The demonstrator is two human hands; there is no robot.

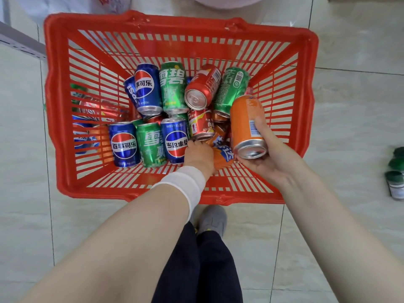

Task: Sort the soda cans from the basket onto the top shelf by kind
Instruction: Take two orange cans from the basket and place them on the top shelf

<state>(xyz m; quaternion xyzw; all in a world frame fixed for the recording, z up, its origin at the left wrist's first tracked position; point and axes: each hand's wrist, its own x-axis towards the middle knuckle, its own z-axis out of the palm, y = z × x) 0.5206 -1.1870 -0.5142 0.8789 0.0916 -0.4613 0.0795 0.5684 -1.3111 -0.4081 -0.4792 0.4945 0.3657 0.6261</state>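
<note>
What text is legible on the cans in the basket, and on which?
"百事可乐": front blue can; also upside down on the middle blue can.
"事可乐": rear blue can, first character hidden.
"雪碧": rear green can.
"雪": front green can, rest cut off.
"达": lying orange can in left hand.
Unreadable: fine print on held orange can in right hand; label on red can.

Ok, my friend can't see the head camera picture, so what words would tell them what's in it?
Looking down, a right hand holds an orange can over a red basket on a tiled floor, while the left hand grips a second orange can inside it. Blue cans, green cans and red cans lie jumbled in the basket.
</note>
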